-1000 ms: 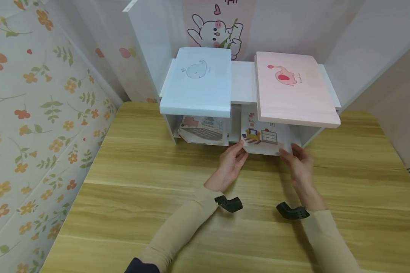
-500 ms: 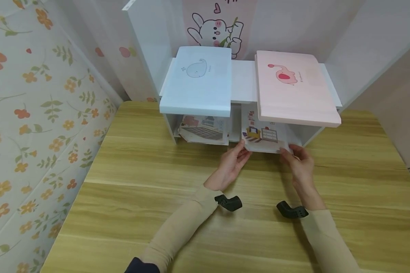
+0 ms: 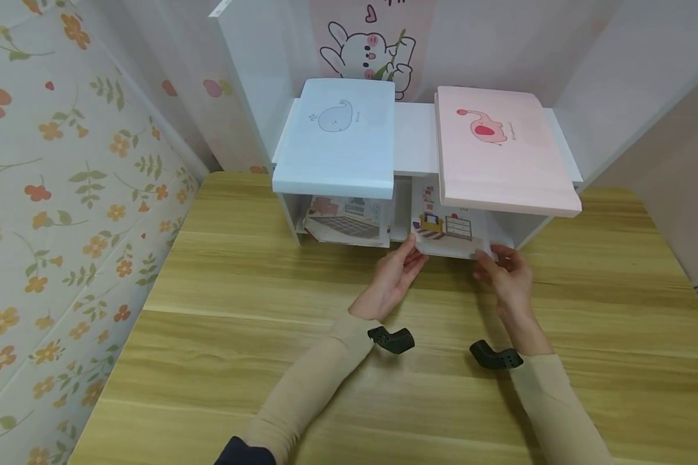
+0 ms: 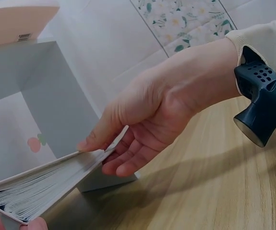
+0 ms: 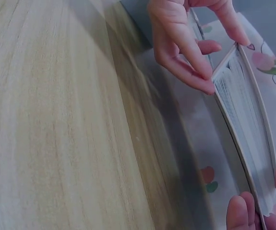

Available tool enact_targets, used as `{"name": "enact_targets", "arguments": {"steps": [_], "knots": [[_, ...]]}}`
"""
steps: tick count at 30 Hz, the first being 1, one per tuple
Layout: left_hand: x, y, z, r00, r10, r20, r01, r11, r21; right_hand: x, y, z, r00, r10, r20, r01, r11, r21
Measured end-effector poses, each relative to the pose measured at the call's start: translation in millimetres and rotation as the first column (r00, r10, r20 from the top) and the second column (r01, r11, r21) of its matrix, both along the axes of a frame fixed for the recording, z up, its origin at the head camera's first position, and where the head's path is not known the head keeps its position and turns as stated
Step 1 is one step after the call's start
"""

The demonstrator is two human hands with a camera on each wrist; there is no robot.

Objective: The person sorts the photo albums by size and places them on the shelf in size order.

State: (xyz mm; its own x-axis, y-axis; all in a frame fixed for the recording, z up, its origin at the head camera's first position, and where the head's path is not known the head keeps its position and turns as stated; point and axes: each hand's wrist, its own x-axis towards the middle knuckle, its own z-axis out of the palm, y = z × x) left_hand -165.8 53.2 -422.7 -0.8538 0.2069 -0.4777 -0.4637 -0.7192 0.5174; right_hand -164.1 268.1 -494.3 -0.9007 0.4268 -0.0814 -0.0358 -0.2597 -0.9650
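Observation:
A white picture book (image 3: 449,225), its cover printed with a yellow armchair and a chest of drawers, lies partly inside the lower right compartment of the white shelf (image 3: 414,139). My left hand (image 3: 392,274) pinches its front left corner. At the front right corner, my right hand (image 3: 513,281) grips it, thumb on top and fingers underneath. In the left wrist view the book's pages (image 4: 42,189) fan between the covers, with the right hand (image 4: 147,105) beyond. The right wrist view shows the left hand (image 5: 176,43) on the far corner.
Another book (image 3: 349,223) lies in the lower left compartment, its front edge jutting out. Above sit a blue whale-print book (image 3: 340,148) and a pink elephant-print book (image 3: 503,168), both overhanging the shelf. Tall side panels (image 3: 250,71) flank them. The wooden table (image 3: 256,284) spreads in front.
The held book's front edge has moved slightly back toward the shelf, both hands following it. Their grip on its corners looks the same; the other books stay put.

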Motion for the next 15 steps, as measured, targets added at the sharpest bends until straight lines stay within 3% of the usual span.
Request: {"name": "enact_targets", "arguments": {"steps": [8, 15], "knots": [[-2.1, 0.9, 0.3, 1.000, 0.018, 0.011, -0.018, 1.000, -0.001, 0.2, 0, 4.3, 0.999, 0.025, 0.020, -0.026, 0.999, 0.040], [-0.5, -1.9, 1.4, 1.000, -0.022, -0.006, 0.021, 0.998, -0.065, 24.6, -20, 46.6, 0.996, 0.060, 0.066, -0.070, 0.985, 0.158]]}}
